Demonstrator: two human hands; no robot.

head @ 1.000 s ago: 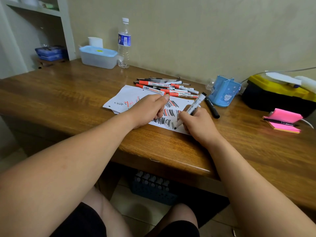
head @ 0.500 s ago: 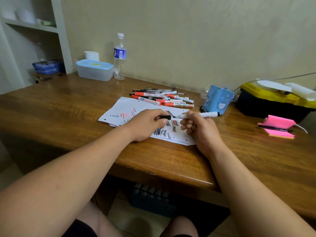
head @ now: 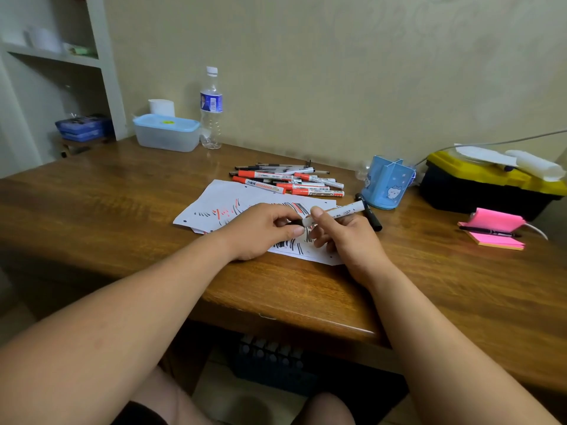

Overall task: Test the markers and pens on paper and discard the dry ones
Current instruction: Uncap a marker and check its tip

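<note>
Over the scribbled white paper (head: 221,204) my right hand (head: 343,237) grips a white-barrelled marker (head: 337,212), held level and pointing left. My left hand (head: 260,231) pinches its black cap (head: 294,223) at the marker's left end. The cap sits against the barrel; I cannot tell if it is fully seated. A heap of red and black markers and pens (head: 288,180) lies beyond the paper. One black marker (head: 369,213) lies alone to the right, by the blue pen holder (head: 385,182).
On the wooden desk (head: 107,191) stand a lidded plastic box (head: 167,133) and a water bottle (head: 211,108) at the back left. A black-and-yellow toolbox (head: 487,182) and pink sticky notes (head: 494,228) with a pen sit on the right.
My right hand lifted the marker from its writing tilt on the paper and turned it level. My left hand left the paper and brought the black cap onto the marker's tip.
</note>
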